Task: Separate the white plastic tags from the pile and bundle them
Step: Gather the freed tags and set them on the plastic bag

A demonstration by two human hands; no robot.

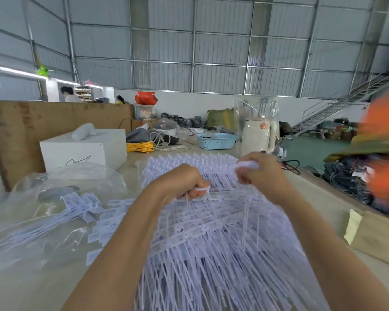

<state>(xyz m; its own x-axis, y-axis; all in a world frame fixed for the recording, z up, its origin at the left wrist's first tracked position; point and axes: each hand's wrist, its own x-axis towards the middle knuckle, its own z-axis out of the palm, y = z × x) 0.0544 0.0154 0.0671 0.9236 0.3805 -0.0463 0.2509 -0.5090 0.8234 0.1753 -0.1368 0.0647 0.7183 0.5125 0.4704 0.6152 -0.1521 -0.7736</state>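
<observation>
— Where are the tags?
— White plastic tags (pixel 211 232) blanket the table (pixel 323 198); the left hand (pixel 184 182) pinches one strip

— The other?
— The right hand (pixel 256 173) clutches a white bunch (pixel 247 164)

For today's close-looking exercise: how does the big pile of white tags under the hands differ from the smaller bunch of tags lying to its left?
The big pile is far larger and fans out loosely straight on the table; the smaller bunch is gathered, its tails lying together on clear plastic wrap. The left hand and right hand grip tags from the big pile; nothing touches the smaller bunch. Both are the same white plastic tags.
</observation>
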